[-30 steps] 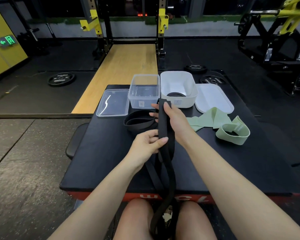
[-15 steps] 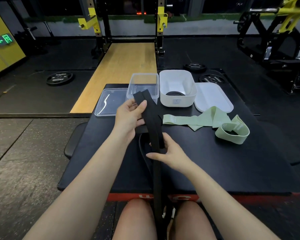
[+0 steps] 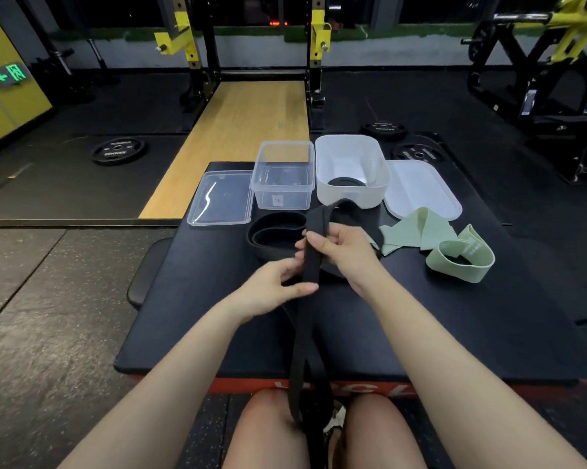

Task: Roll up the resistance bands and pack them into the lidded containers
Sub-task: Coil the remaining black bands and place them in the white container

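Observation:
A long black resistance band [image 3: 310, 265] runs from the black padded box top [image 3: 454, 319] down between my knees. My right hand [image 3: 341, 252] grips its upper part, fingers curled round it. Just below, my left hand [image 3: 278, 287] pinches the same band. More of the black band lies in a loose coil [image 3: 275, 236] behind my hands. A light green band [image 3: 454, 245] lies to the right, partly looped. A clear container [image 3: 283, 176] and a white container [image 3: 351, 167] stand open at the back; a rolled black band [image 3: 346, 181] lies in the white one.
A clear lid [image 3: 221, 198] lies left of the clear container and a white lid [image 3: 422, 189] right of the white one. Weight plates [image 3: 117, 149] lie on the gym floor. A yellow-and-black rack [image 3: 251, 45] stands over a wooden platform [image 3: 248, 130] behind.
My hands have swapped places along the black band: the right hand moved up and away to its upper part, the left hand came down toward me and now holds it lower.

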The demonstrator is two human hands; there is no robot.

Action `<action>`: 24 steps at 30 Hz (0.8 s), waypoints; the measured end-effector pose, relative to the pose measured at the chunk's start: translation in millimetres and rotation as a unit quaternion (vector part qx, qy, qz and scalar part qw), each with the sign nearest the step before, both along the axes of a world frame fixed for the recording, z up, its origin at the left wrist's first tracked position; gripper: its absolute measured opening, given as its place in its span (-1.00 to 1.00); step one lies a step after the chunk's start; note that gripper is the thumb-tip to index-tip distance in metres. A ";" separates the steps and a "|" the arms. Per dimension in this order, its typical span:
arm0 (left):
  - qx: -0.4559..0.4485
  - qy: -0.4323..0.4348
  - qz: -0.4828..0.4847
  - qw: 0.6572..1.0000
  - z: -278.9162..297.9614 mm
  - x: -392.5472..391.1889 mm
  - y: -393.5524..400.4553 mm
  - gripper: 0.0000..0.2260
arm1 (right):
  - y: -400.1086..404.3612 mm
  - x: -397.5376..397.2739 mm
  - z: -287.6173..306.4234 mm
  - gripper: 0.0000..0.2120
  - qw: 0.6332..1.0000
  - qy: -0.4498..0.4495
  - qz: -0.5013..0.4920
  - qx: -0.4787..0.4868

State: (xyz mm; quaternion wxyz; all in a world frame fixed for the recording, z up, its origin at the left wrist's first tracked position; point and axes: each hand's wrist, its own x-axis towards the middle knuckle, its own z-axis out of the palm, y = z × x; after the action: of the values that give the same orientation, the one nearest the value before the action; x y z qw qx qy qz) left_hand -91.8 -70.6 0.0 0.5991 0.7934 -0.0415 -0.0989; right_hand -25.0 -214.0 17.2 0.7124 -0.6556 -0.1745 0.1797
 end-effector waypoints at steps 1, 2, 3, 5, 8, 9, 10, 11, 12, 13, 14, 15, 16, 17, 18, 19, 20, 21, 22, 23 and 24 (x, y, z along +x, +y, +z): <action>0.012 -0.015 0.005 1.000 0.7 2.1 0.3 -0.72 | 0.5 3.5 5.0 -0.90 1.000 0.004 0.003 0.009; 0.016 -0.035 0.023 0.999 2.8 5.5 0.0 -0.75 | 1.1 6.7 11.1 -0.90 1.000 0.008 0.005 0.019; 0.014 -0.055 0.042 0.998 6.6 9.2 -0.7 -0.79 | 2.3 10.0 17.6 -0.91 1.000 0.008 0.008 0.028; -0.015 -0.071 0.070 0.995 17.7 16.7 -4.2 -0.85 | 5.0 16.6 29.8 -0.89 0.999 0.004 0.010 0.038; -0.094 -0.061 0.103 0.988 38.7 24.7 -10.6 -0.87 | 7.1 24.9 43.9 -0.75 1.000 0.005 0.008 0.026; -0.116 -0.061 0.119 0.984 45.0 27.5 -11.8 -0.87 | 6.2 25.1 44.2 -0.70 1.000 0.009 0.015 0.018; -0.130 -0.064 0.140 0.979 49.9 31.0 -11.5 -0.87 | 3.9 24.2 40.0 -0.67 1.000 0.015 0.027 0.006; -0.144 -0.066 0.161 0.974 53.9 34.5 -10.5 -0.88 | 1.0 22.2 32.1 -0.66 0.999 0.022 0.040 -0.006; -0.164 -0.065 0.177 0.968 58.2 37.2 -9.0 -0.89 | -2.8 19.8 21.2 -0.67 0.998 0.025 0.055 -0.021; -0.186 -0.061 0.188 0.962 62.2 39.2 -7.8 -0.91 | -6.0 16.6 9.0 -0.67 0.996 0.021 0.072 -0.039; -0.203 -0.060 0.194 0.958 65.0 41.7 -6.0 -0.92 | -10.1 12.2 -1.4 -0.68 0.994 0.014 0.092 -0.055; -0.209 -0.058 0.197 0.956 67.9 43.6 -4.5 -0.92 | -13.4 8.0 -9.6 -0.70 0.992 0.011 0.109 -0.063; -0.205 -0.055 0.198 0.957 70.4 45.0 -2.9 -0.91 | -16.5 3.2 -14.3 -0.74 0.990 0.014 0.121 -0.066; -0.200 -0.053 0.196 0.959 72.4 46.0 -1.7 -0.91 | -18.9 -0.9 -18.0 -0.75 0.989 0.022 0.128 -0.069; -0.196 -0.050 0.196 0.960 72.5 47.5 0.0 -0.90 | -20.6 -5.3 -19.9 -0.74 0.988 0.033 0.132 -0.068; -0.197 -0.044 0.200 0.959 71.7 49.1 1.6 -0.90 | -21.4 -8.8 -21.6 -0.70 0.988 0.042 0.134 -0.063; -0.202 -0.036 0.207 0.957 70.7 50.8 3.6 -0.90 | -21.9 -11.5 -23.1 -0.65 0.988 0.042 0.132 -0.062; -0.209 -0.027 0.217 0.953 69.1 52.9 5.6 -0.89 | -21.2 -13.3 -23.9 -0.62 0.990 0.037 0.123 -0.062; -0.215 -0.018 0.226 0.950 67.3 54.8 7.7 -0.89 | -20.8 -14.5 -24.2 -0.62 0.991 0.035 0.114 -0.059; -0.218 -0.010 0.232 0.948 65.7 56.3 9.0 -0.88 | -19.9 -14.5 -24.8 -0.66 0.992 0.041 0.106 -0.046; -0.221 -0.001 0.234 0.947 64.8 57.4 9.7 -0.87 | -19.2 -15.3 -23.5 -0.68 0.993 0.048 0.102 -0.030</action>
State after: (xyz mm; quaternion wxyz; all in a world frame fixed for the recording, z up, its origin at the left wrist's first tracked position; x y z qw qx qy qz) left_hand -34.4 -61.0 64.8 0.7657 0.6287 0.1238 0.0566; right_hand -40.3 -233.2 -6.3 0.6777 -0.6460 -0.2011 0.2880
